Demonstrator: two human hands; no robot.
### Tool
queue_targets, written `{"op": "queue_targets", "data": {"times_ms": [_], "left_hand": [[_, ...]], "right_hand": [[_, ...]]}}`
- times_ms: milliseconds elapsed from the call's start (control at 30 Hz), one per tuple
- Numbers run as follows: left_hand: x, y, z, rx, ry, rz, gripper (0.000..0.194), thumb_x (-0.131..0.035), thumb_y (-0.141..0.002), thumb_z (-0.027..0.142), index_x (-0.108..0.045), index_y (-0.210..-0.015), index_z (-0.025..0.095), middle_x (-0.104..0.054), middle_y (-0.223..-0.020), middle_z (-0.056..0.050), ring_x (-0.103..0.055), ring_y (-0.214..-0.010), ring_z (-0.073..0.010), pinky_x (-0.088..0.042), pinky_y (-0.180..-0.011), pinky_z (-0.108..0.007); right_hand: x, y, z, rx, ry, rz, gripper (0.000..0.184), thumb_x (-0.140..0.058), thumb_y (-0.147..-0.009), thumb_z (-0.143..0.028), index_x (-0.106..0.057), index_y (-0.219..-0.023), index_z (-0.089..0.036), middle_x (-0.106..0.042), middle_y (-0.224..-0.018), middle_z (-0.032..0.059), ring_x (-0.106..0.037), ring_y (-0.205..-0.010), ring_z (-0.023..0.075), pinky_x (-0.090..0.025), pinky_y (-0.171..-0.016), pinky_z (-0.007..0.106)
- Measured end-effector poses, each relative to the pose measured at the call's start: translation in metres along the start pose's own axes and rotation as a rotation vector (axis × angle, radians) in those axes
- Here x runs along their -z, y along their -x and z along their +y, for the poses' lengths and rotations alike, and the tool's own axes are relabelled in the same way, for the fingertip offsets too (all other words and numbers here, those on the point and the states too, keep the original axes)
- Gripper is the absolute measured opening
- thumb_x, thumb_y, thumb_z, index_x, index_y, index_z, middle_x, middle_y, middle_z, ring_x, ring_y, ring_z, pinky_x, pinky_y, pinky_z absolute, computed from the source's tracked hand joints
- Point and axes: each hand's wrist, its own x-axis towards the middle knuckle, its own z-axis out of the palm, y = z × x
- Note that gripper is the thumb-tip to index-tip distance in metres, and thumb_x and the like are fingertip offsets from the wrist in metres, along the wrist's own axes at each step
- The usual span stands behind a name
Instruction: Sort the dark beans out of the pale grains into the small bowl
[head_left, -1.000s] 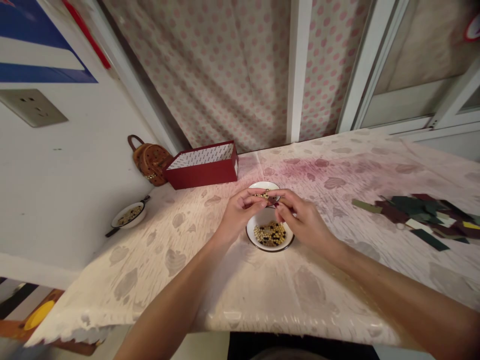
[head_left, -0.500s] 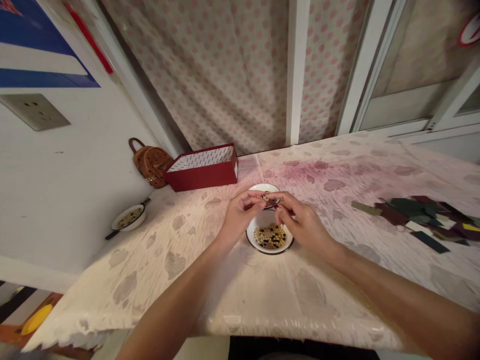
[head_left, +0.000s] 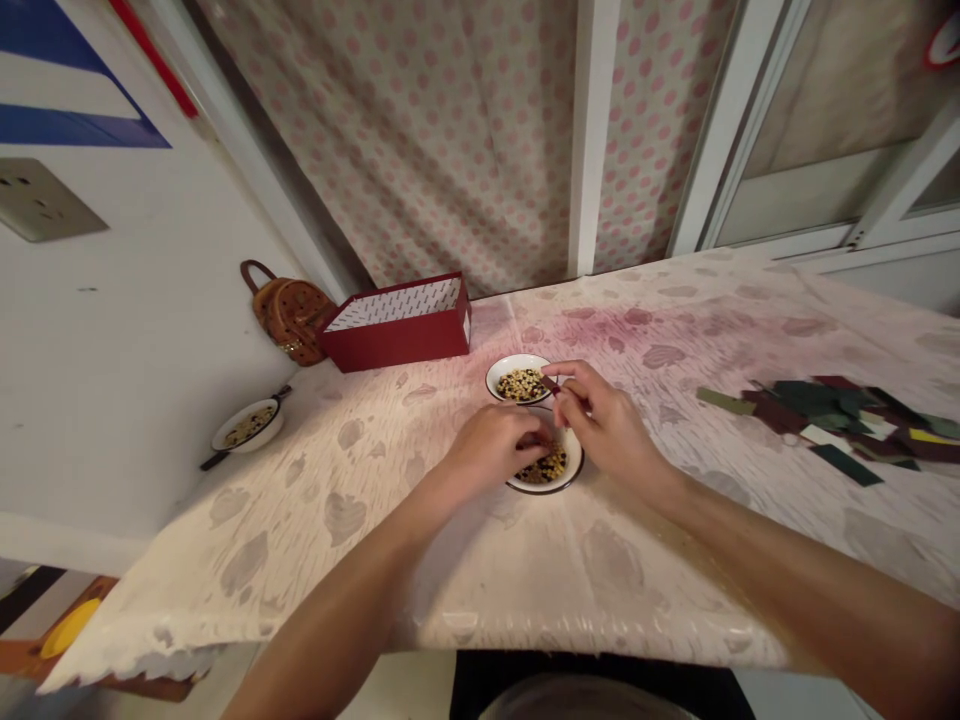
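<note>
My left hand (head_left: pixel 487 443) dips into the nearer white bowl (head_left: pixel 576 462) with dark rim. Its fingers are curled together at the small yellow, black and brown beads (head_left: pixel 553 468) there; whatever they pinch is hidden. Over the gap between the two bowls, my right hand (head_left: pixel 606 418) pinches a small flat dark-red-brown piece (head_left: pixel 550 385) between thumb and fingers. Just behind stands a second white bowl (head_left: pixel 490 381), holding pale, yellow and black beads (head_left: pixel 519 386).
A red open box (head_left: pixel 397 340) stands at the back left, beside a brown mini backpack (head_left: pixel 294 318). Another handled bowl (head_left: pixel 259 437) of beads sits by the wall. Dark green, maroon and white flat pieces (head_left: pixel 832 420) are heaped at right on the patterned tablecloth (head_left: pixel 420 590).
My left hand has come away from the right hand and down into the nearer bowl. The right hand stays nearly in place with the small piece. The view has shifted slightly.
</note>
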Motion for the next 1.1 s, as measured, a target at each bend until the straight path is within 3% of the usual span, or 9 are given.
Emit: {"op": "queue_targets", "data": {"times_ms": [100, 333, 467, 600, 700, 867, 1100], "left_hand": [[-0.002, -0.001, 0.004, -0.003, -0.088, -0.078, 0.012, -0.072, -0.083, 0.013, -0.076, -0.092, 0.02, -0.079, -0.098, -0.003, -0.071, -0.095, -0.024, -0.051, -0.089, -0.036], [-0.001, -0.001, 0.008, 0.086, -0.127, -0.061, 0.015, -0.066, -0.082, 0.009, -0.077, -0.085, 0.019, -0.077, -0.087, -0.005, -0.07, -0.085, -0.0244, -0.05, -0.079, -0.035], [-0.002, 0.001, 0.001, 0.181, 0.158, 0.075, 0.013, -0.066, -0.084, 0.012, -0.076, -0.089, 0.019, -0.076, -0.085, -0.003, -0.067, -0.078, -0.0191, -0.047, -0.072, -0.031], [-0.003, -0.001, -0.008, 0.261, 0.714, 0.223, 0.007, -0.071, -0.084, 0.021, -0.074, -0.088, 0.017, -0.075, -0.089, -0.004, -0.067, -0.082, -0.0167, -0.05, -0.078, -0.03], [-0.002, -0.002, -0.012, 0.331, 0.961, 0.266, 0.019, -0.078, -0.08, 0.031, -0.076, -0.092, 0.016, -0.076, -0.095, -0.006, -0.067, -0.085, -0.0167, -0.049, -0.082, -0.03], [0.001, -0.001, -0.011, 0.399, 1.014, 0.268, 0.026, -0.08, -0.079, 0.039, -0.08, -0.093, 0.016, -0.076, -0.089, -0.006, -0.059, -0.073, -0.0123, -0.044, -0.072, -0.027], [0.002, -0.001, -0.01, 0.382, 1.047, 0.225, 0.026, -0.08, -0.08, 0.041, -0.08, -0.09, 0.016, -0.074, -0.085, -0.004, -0.058, -0.073, -0.0122, -0.043, -0.072, -0.027]], "right_hand": [[0.0, 0.0, 0.0, 0.003, 0.009, 0.005, 0.029, -0.044, -0.094, -0.017, -0.056, -0.121, -0.02, -0.063, -0.067, -0.0045, -0.059, -0.06, 0.0144, -0.042, -0.065, 0.027], [0.0, 0.0, 0.001, 0.016, 0.017, 0.004, 0.029, -0.044, -0.095, -0.016, -0.057, -0.121, -0.02, -0.063, -0.066, -0.005, -0.058, -0.059, 0.0139, -0.042, -0.064, 0.027], [0.0, 0.0, 0.0, 0.007, 0.014, 0.002, 0.029, -0.044, -0.095, -0.017, -0.057, -0.121, -0.019, -0.063, -0.066, -0.0046, -0.059, -0.06, 0.0142, -0.042, -0.065, 0.028], [-0.001, 0.0, -0.002, 0.014, -0.026, -0.03, 0.03, -0.044, -0.094, -0.016, -0.057, -0.121, -0.019, -0.062, -0.066, -0.0049, -0.058, -0.059, 0.0137, -0.043, -0.064, 0.027], [-0.001, 0.002, -0.003, 0.025, -0.068, -0.053, 0.029, -0.044, -0.094, -0.017, -0.057, -0.12, -0.019, -0.062, -0.065, -0.0053, -0.058, -0.06, 0.0134, -0.044, -0.064, 0.026], [-0.001, 0.003, -0.006, 0.062, -0.102, -0.099, 0.028, -0.043, -0.096, -0.019, -0.057, -0.121, -0.02, -0.061, -0.065, -0.0055, -0.058, -0.059, 0.0132, -0.045, -0.063, 0.025], [-0.002, 0.003, -0.005, 0.077, -0.101, -0.11, 0.028, -0.043, -0.096, -0.018, -0.058, -0.12, -0.019, -0.061, -0.066, -0.0049, -0.058, -0.059, 0.013, -0.044, -0.062, 0.025]]}}
